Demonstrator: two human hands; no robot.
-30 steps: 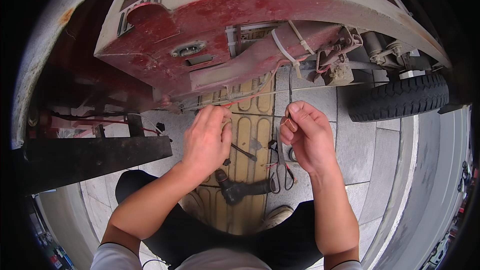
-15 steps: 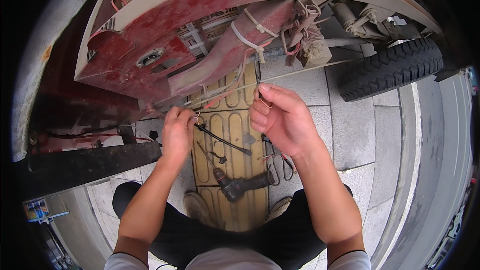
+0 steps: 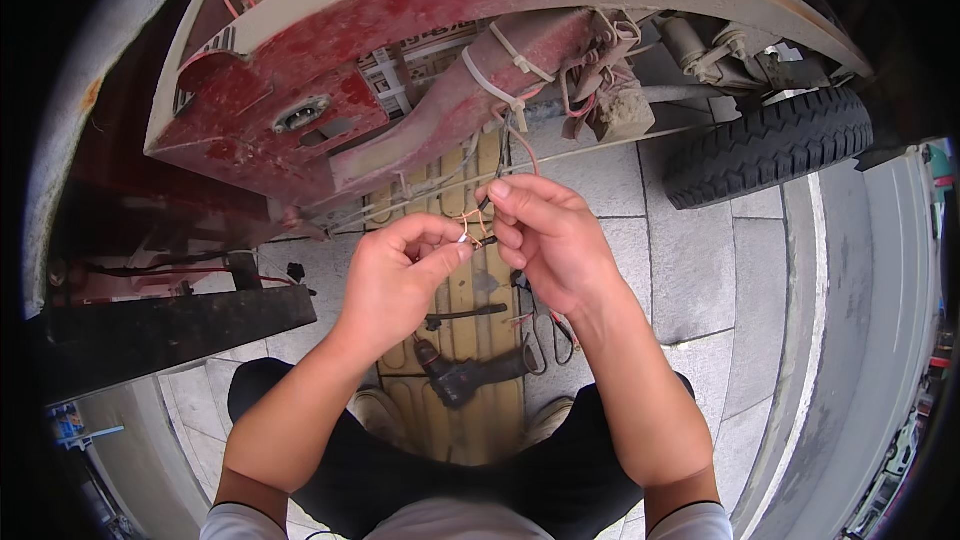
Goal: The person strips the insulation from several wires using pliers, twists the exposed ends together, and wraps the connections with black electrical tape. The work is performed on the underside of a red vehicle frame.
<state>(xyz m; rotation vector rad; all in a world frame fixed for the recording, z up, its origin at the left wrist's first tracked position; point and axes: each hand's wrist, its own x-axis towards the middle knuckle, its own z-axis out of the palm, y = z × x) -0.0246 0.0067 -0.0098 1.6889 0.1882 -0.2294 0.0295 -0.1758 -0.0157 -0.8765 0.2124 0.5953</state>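
My left hand (image 3: 398,285) pinches a wire end with bare copper strands (image 3: 474,222). Just to its right, my right hand (image 3: 548,238) pinches another wire, whose line runs up toward the red vehicle frame (image 3: 420,150) and its white cable ties (image 3: 486,88). The two wire ends meet or nearly meet between my fingers; whether they are twisted is hard to tell. Below my hands lie a dark strip of cable (image 3: 468,311), a black power drill (image 3: 458,378) and scissors (image 3: 562,338), partly hidden by my right hand and arm.
A black tyre (image 3: 770,145) is at upper right, a black metal beam (image 3: 170,332) at left. Yellow tactile paving (image 3: 492,418) runs between grey paving slabs (image 3: 690,280). A kerb (image 3: 850,290) curves along the right, and my shoes are either side of the drill.
My left hand has moved right and closed in on my right hand, bringing copper ends together. My right hand has shifted up and left from a second ago. The view has shifted slightly.
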